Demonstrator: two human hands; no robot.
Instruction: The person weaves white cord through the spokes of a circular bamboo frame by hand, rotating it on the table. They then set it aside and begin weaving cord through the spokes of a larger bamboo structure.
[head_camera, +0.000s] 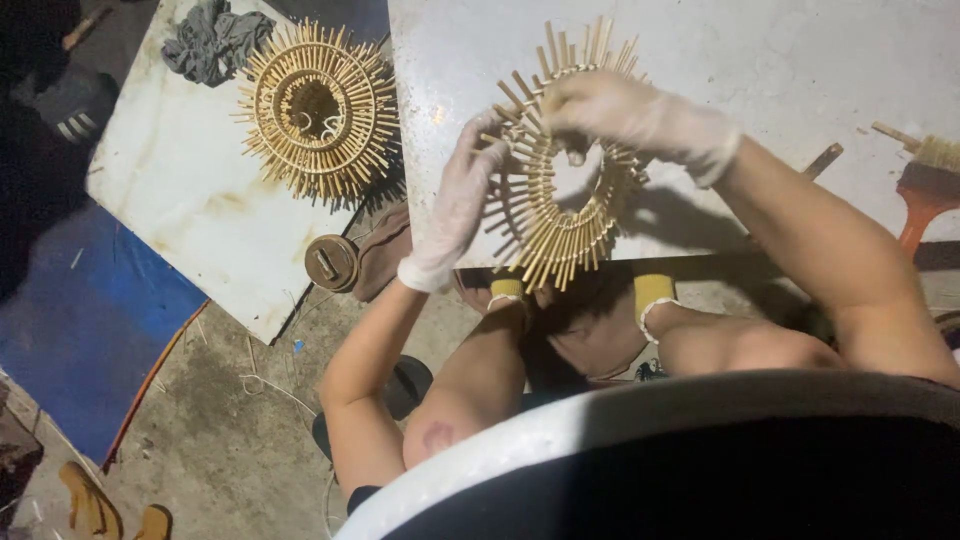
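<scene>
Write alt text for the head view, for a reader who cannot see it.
Two gloved hands, left hand and right hand, hold a sunburst ring of bamboo sticks over a white table. A second sunburst ring lies on a white board beside a grey rag; a brush lies at right.

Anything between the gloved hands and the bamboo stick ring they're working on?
Nothing visible. The left hand grips the left edge of the stick ring and the right hand grips its top, both directly on it through thin gloves. The second ring lies apart on the left board.
</scene>
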